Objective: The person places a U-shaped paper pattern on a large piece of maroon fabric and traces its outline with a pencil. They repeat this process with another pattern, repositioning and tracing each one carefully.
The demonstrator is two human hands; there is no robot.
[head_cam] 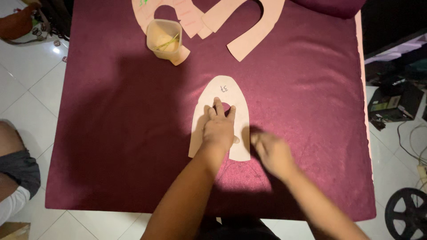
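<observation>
A pale arch-shaped paper pattern (221, 91) lies flat on the maroon cloth (111, 133) near the middle. My left hand (219, 128) presses down on it with fingers spread flat, fingertips at the arch's inner cutout. My right hand (270, 152) is blurred, just right of the pattern's lower right leg, its fingers loosely curled; whether it holds anything small I cannot tell.
At the cloth's far edge lie several more pale horseshoe-shaped paper patterns (253, 31) and a translucent plastic cup (165, 39) with thin sticks in it. White tiled floor (26, 89) on the left, a person's leg (11, 164) at lower left, electronics and cables (393, 104) on the right.
</observation>
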